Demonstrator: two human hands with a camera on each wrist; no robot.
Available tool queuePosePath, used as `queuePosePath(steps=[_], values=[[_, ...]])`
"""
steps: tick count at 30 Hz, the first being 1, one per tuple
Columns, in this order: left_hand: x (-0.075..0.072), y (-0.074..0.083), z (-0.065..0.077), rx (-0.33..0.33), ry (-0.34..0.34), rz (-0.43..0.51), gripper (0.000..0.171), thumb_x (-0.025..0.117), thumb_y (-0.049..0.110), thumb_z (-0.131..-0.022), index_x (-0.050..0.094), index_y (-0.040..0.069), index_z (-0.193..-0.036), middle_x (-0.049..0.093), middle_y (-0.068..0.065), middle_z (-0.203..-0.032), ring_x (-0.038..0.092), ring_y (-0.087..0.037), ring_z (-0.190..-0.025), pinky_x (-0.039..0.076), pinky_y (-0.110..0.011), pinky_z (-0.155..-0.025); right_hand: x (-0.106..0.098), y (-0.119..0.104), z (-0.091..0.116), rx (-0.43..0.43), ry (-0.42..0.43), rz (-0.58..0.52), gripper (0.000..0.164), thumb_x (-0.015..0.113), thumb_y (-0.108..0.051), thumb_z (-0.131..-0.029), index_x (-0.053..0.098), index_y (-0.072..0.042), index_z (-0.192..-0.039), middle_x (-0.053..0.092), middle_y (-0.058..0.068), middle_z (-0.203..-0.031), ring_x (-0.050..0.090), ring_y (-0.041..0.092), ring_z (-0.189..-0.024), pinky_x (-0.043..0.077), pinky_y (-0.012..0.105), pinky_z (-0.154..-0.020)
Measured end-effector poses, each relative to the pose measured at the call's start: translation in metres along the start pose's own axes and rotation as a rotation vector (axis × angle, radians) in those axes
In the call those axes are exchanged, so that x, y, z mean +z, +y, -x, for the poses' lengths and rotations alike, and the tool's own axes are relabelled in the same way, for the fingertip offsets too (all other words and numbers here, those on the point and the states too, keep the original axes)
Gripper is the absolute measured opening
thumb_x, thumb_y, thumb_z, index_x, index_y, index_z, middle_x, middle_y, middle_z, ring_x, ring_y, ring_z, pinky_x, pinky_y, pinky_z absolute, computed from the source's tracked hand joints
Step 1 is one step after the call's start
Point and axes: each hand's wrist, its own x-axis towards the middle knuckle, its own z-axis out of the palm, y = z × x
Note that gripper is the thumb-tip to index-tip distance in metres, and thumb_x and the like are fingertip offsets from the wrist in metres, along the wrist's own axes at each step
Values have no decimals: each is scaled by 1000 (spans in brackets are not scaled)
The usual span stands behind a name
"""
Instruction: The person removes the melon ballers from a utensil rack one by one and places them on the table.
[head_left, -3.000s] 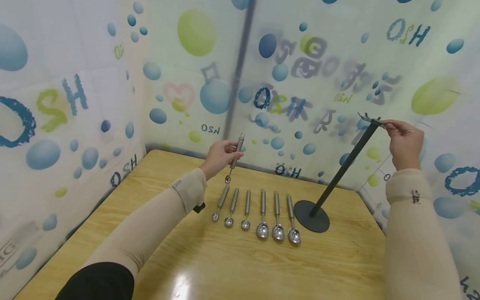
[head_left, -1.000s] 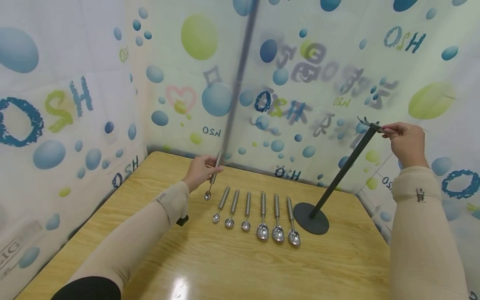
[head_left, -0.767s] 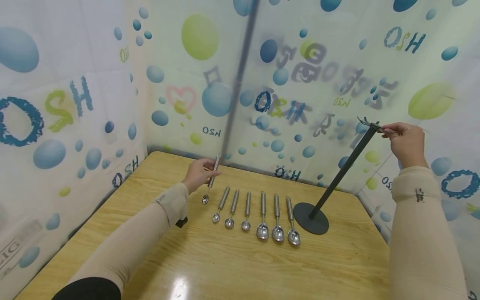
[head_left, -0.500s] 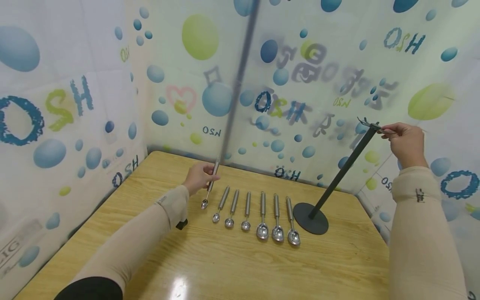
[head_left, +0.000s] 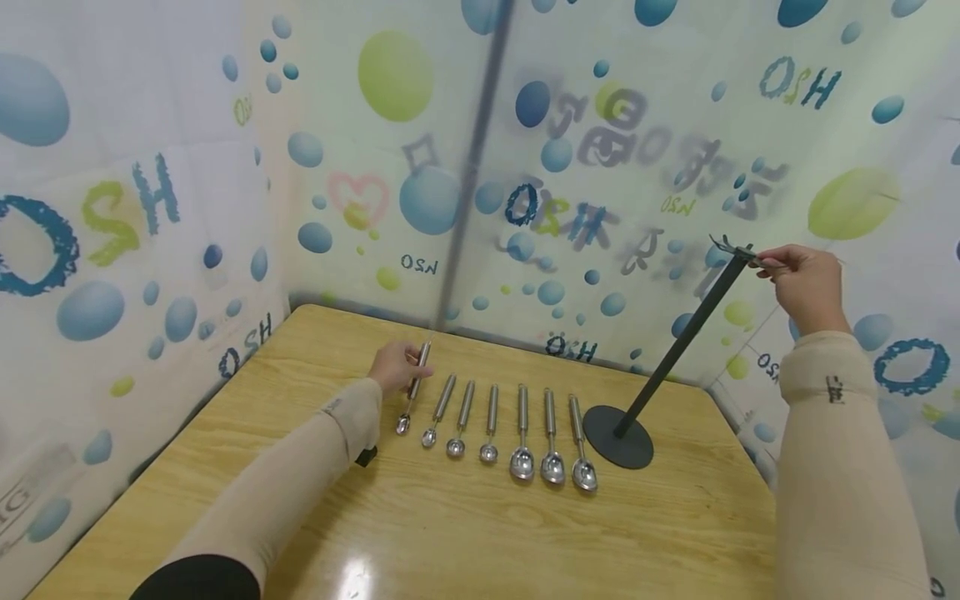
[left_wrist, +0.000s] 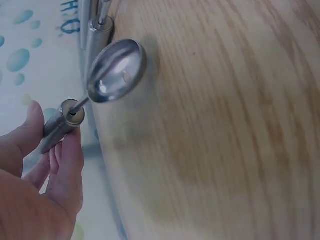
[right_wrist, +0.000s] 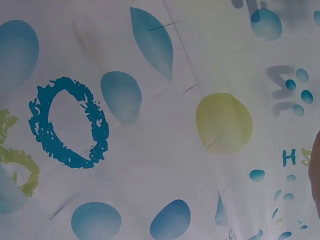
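Observation:
In the head view my left hand [head_left: 393, 368] pinches the steel handle of a small melon baller [head_left: 403, 425], left of a row of steel scoops. Its handle leans up, with the bowl lowest, at or just above the table; I cannot tell whether it touches. The left wrist view shows thumb and fingers round the handle, and the oval bowl of this melon baller [left_wrist: 117, 70] has a small hole. At the right, my right hand [head_left: 810, 283] pinches one arm of the hooked top of a black stand [head_left: 682, 342]. The right wrist view catches only a sliver of hand [right_wrist: 315, 180].
Several scoops and ballers lie side by side, handles away from me, from a small baller [head_left: 429, 437] to a large scoop [head_left: 584, 475]. The stand's round base [head_left: 618, 437] sits just right of them. Printed curtains [head_left: 637, 192] enclose the wooden table [head_left: 487, 542] behind and at both sides.
My left hand has moved left and down, bringing the melon baller from above the row to beside its left end, near the tabletop. My right hand keeps its grip on the stand's top.

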Motion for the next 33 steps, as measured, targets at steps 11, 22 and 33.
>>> queuePosePath(steps=[11, 22, 33], values=[[5, -12, -12, -58, -4, -111, 34, 83, 18, -87, 67, -3, -109, 67, -16, -104, 65, -25, -83, 56, -32, -66, -1, -2, 0, -30, 11, -13, 33, 52, -19, -107, 65, 8, -120, 47, -46, -68, 55, -12, -72, 42, 9, -70], [14, -17, -16, -117, -23, -211, 29, 86, 19, -84, 67, -1, -93, 66, -12, -92, 61, -21, -73, 52, -28, -58, -1, -2, 3, -34, 21, -9, 31, 52, -18, -107, 66, 9, -117, 46, -47, -65, 53, -13, -71, 41, 7, -67], [17, -15, -13, -15, -29, -366, 45, 86, 22, -84, 49, 11, -61, 43, 2, -57, 43, -13, -51, 39, -28, -47, -1, -2, 3, -34, 19, -22, 32, 52, -18, -107, 66, 8, -118, 47, -46, -66, 54, -12, -71, 43, 7, -68]])
